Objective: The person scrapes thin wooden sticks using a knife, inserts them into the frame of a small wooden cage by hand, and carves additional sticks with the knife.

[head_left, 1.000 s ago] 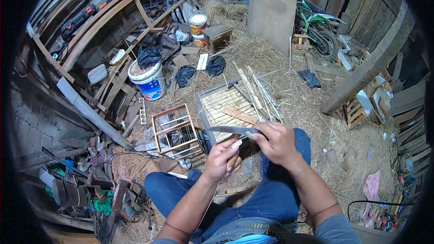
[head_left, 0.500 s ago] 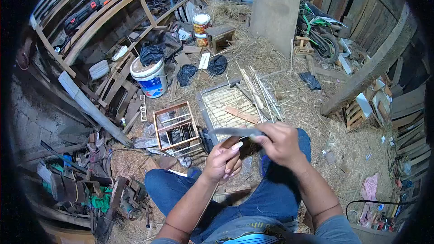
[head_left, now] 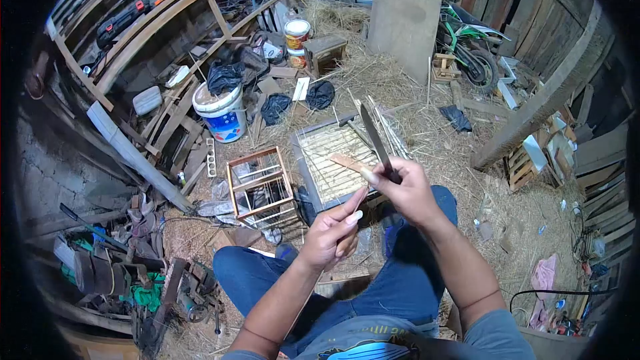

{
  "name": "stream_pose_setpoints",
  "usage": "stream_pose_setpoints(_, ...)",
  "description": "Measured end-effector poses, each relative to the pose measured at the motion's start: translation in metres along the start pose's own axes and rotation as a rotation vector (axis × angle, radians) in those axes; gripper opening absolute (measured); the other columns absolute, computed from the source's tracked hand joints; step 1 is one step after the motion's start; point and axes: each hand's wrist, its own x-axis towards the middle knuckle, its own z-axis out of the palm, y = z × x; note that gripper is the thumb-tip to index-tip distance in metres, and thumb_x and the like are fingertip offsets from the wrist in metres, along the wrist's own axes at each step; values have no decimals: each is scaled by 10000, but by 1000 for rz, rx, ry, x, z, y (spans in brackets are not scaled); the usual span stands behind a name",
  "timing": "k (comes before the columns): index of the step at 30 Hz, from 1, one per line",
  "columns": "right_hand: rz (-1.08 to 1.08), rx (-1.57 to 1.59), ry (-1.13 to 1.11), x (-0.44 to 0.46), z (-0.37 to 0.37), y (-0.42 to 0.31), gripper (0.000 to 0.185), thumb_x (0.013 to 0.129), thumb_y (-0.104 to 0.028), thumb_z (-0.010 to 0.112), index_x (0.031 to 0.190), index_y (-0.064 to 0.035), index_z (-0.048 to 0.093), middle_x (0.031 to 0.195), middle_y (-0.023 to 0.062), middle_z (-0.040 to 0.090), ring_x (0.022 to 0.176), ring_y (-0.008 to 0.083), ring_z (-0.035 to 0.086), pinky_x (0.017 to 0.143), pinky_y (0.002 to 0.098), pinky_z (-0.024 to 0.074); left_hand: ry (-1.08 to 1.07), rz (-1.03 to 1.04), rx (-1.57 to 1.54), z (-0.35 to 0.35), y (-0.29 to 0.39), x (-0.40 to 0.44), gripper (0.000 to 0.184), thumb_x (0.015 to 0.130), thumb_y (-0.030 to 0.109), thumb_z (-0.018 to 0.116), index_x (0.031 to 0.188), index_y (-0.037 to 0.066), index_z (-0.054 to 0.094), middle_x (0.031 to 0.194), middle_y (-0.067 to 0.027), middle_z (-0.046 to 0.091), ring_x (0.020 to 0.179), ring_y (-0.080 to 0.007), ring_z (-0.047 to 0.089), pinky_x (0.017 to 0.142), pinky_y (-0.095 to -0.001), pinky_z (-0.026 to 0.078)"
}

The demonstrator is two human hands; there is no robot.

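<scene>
In my right hand [head_left: 408, 195] is a knife [head_left: 375, 135], its dark blade pointing up and away from me. My left hand [head_left: 329, 239] is closed in a pinch around a thin stick [head_left: 307, 299], which runs back along the forearm and is mostly hidden by the fingers. Both hands are close together above my knees, the right thumb near the left fingertips. Beyond them lies a grey-edged panel of pale slats [head_left: 305, 170], with a flat brown wood strip [head_left: 353, 164] across it. A small wooden frame [head_left: 285, 173] with thin bars stands to the left.
Long split sticks [head_left: 393, 130] lie at the panel's far right. A white bucket [head_left: 223, 120] with a black bag stands at the left, paint tubs [head_left: 297, 37] farther back. A slanted post [head_left: 547, 93] and a motorbike [head_left: 475, 53] are at the right. Straw and shavings cover the ground.
The knife has swung from lying level, pointing left over my left hand, to pointing up and away. My right hand has turned and shifted slightly; my left hand stays nearly in place.
</scene>
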Motion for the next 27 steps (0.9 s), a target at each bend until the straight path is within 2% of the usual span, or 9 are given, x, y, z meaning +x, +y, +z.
stream_pose_setpoints(2,39,139,15,7,2,-1,113,923,-119,712,856,-42,665,782,-58,594,707,20,506,634,209,393,1,44,75,-1,1,-5,507,1052,147,489,1541,97,361,588,64,477,414,-22,337,443,-202,332)
stream_pose_setpoints(5,11,26,17,15,-2,-5,114,938,-136,700,882,-46,657,780,-61,598,704,29,512,640,212,408,91,56,190,3,2,-8,511,1045,121,473,1538,67,352,594,54,393,419,-39,356,436,-212,330)
stream_pose_setpoints(7,-16,-7,20,14,1,-7,130,952,-160,688,902,-45,654,779,-69,597,705,39,518,639,222,417,120,76,175,3,0,-8,501,1046,115,473,1531,57,362,609,51,410,426,-37,364,441,-211,338)
stream_pose_setpoints(10,-195,-173,214,-3,9,-16,208,992,-230,629,910,-40,648,710,-7,594,632,87,543,590,267,426,183,124,169,1,-2,-7,490,1036,87,479,1513,28,384,651,39,451,441,-38,388,452,-209,355)
stream_pose_setpoints(12,-223,-550,111,-24,9,-23,237,1000,-276,595,975,-48,654,739,89,635,644,223,625,602,338,474,216,152,175,-4,-3,-7,487,1026,63,486,1502,8,396,676,28,474,448,-41,405,457,-209,365)
stream_pose_setpoints(14,-376,-779,40,-37,14,-13,229,977,-281,611,1002,-59,661,798,131,659,704,311,649,615,387,496,180,200,154,-13,-7,-6,487,997,12,492,1477,-24,421,769,-17,572,465,-59,444,468,-217,387)
stream_pose_setpoints(18,-449,-814,18,-43,18,-3,190,905,-255,670,977,-80,651,800,97,666,699,303,636,620,399,497,167,190,91,-6,-4,-4,505,965,-24,502,1464,-51,424,947,-84,662,481,-79,480,476,-231,408)
stream_pose_setpoints(20,-445,-818,21,-41,16,-3,193,883,-247,682,971,-80,642,796,95,664,694,297,632,621,392,495,146,219,155,-7,-5,-3,503,964,-14,511,1460,-47,432,1132,-127,683,490,-90,497,487,-234,422)
stream_pose_setpoints(27,-470,-821,3,-34,9,-2,156,872,-217,689,928,-78,644,748,85,647,650,290,615,584,388,478,94,224,64,-12,-6,-4,454,992,32,540,1437,-32,476,1180,-108,686,510,-79,519,478,-206,413)
